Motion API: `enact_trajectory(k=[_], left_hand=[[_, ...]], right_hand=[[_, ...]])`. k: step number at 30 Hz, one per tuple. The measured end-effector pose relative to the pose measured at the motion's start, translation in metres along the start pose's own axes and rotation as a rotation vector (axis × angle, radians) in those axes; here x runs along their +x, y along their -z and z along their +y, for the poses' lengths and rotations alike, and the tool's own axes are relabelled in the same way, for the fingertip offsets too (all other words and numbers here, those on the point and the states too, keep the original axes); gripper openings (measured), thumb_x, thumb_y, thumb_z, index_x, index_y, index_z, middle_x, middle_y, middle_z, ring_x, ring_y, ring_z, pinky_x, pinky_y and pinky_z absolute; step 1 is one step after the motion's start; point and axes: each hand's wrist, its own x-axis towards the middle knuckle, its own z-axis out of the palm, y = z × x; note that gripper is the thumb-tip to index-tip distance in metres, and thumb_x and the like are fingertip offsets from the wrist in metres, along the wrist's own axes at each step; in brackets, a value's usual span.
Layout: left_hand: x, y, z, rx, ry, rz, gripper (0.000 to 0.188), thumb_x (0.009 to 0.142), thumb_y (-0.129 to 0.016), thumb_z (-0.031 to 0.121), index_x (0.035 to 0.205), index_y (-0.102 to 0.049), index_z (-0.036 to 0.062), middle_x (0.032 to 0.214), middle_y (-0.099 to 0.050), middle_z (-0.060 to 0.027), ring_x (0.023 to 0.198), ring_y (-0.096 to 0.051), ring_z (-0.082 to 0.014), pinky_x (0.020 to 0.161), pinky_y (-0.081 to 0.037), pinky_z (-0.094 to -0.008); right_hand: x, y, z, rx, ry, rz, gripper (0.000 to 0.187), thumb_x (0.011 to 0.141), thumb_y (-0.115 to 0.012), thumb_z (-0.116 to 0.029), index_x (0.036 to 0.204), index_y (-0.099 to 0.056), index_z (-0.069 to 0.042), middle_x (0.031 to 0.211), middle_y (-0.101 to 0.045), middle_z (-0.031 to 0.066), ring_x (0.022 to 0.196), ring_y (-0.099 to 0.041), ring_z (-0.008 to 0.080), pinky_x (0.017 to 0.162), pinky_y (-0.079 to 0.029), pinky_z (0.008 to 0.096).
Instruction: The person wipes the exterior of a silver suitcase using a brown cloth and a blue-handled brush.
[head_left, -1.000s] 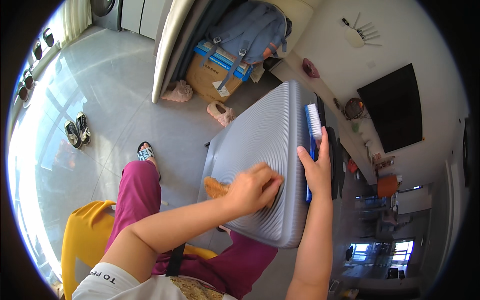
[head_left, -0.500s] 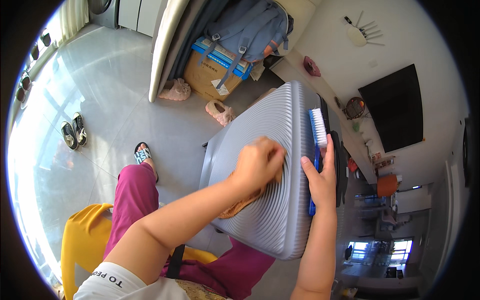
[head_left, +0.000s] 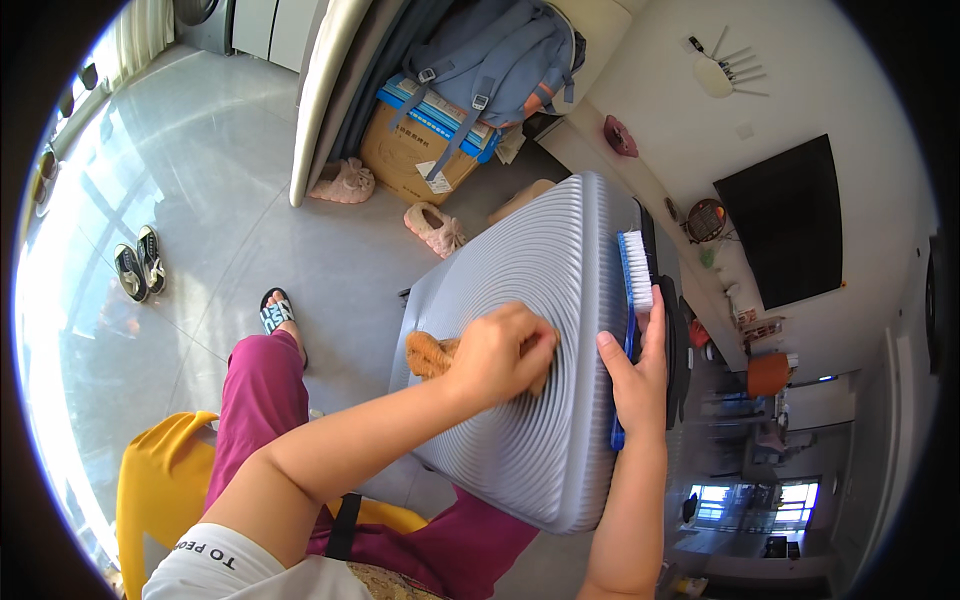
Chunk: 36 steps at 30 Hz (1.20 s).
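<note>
A grey ribbed suitcase (head_left: 530,460) stands tilted in front of me, its grooved shell facing up. My left hand (head_left: 498,352) is closed on a brown cloth (head_left: 430,354) and presses it to the middle of the shell; part of the cloth sticks out beyond the wrist. At the suitcase's right edge, my right hand (head_left: 638,385) steadies the side. It also holds a blue brush (head_left: 636,268) with white bristles, whose handle lies between palm and shell; the fingers behind are partly hidden.
Yellow fabric (head_left: 165,470) hangs beside my left leg. Pink slippers (head_left: 433,228) and a cardboard box (head_left: 410,150) carrying a blue-grey backpack (head_left: 500,60) are beyond the suitcase. Dark sneakers (head_left: 140,265) lie on the floor at left. A black television (head_left: 785,220) hangs at right.
My left hand has moved slightly down and left across the shell, and the cloth's loose end now shows above the wrist instead of below it. The right hand keeps its hold.
</note>
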Motion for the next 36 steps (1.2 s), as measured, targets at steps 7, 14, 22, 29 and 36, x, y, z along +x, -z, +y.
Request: enact_trajectory(k=[7,14,22,29,36], left_hand=[[0.012,0.001,-0.014,0.123,-0.038,-0.009,0.006,0.079,-0.068,0.009,0.081,-0.068,0.0027,0.079,-0.063,-0.0104,0.067,-0.064,-0.0261,0.061,-0.052,-0.0352],[0.009,0.009,-0.017,0.13,-0.023,-0.058,0.006,0.08,-0.067,0.008,0.081,-0.067,0.0024,0.078,-0.063,-0.0094,0.066,-0.063,-0.0258,0.061,-0.052,-0.036],[-0.01,0.003,0.061,-0.459,0.106,0.183,0.01,0.088,-0.067,0.012,0.092,-0.068,0.0019,0.082,-0.063,-0.008,0.074,-0.06,-0.0142,0.07,-0.049,-0.0255],[-0.023,-0.025,-0.007,0.034,-0.122,0.217,0.025,0.087,-0.067,0.013,0.109,-0.061,0.0019,0.107,-0.056,-0.0131,0.1,-0.055,-0.0288,0.09,-0.045,-0.0362],[-0.061,-0.017,0.012,-0.214,-0.227,0.075,0.022,0.091,-0.061,0.01,0.11,-0.06,-0.0018,0.096,-0.058,-0.0115,0.09,-0.059,-0.0246,0.08,-0.048,-0.0328]], right_hand=[[0.002,0.003,-0.007,-0.015,-0.027,0.005,0.085,0.084,-0.066,-0.034,0.152,-0.021,-0.012,0.151,-0.035,0.0155,0.141,-0.03,0.0298,0.114,0.003,0.0527],[0.001,-0.001,-0.006,-0.032,-0.047,-0.008,0.085,0.084,-0.067,-0.036,0.153,-0.02,-0.018,0.152,-0.034,0.0158,0.141,-0.03,0.0312,0.114,0.003,0.055],[-0.001,0.002,0.0,-0.04,-0.041,-0.009,0.087,0.082,-0.067,-0.039,0.153,-0.02,-0.02,0.15,-0.036,0.0154,0.14,-0.031,0.0303,0.114,0.005,0.0555],[0.001,0.002,-0.007,-0.068,-0.055,-0.034,0.089,0.082,-0.067,-0.043,0.153,-0.018,-0.021,0.15,-0.033,0.0185,0.141,-0.028,0.0321,0.113,0.006,0.0591],[-0.004,0.005,0.001,-0.074,-0.063,-0.021,0.088,0.083,-0.067,-0.04,0.153,-0.019,-0.02,0.15,-0.033,0.0186,0.141,-0.028,0.0328,0.113,0.007,0.0595]])
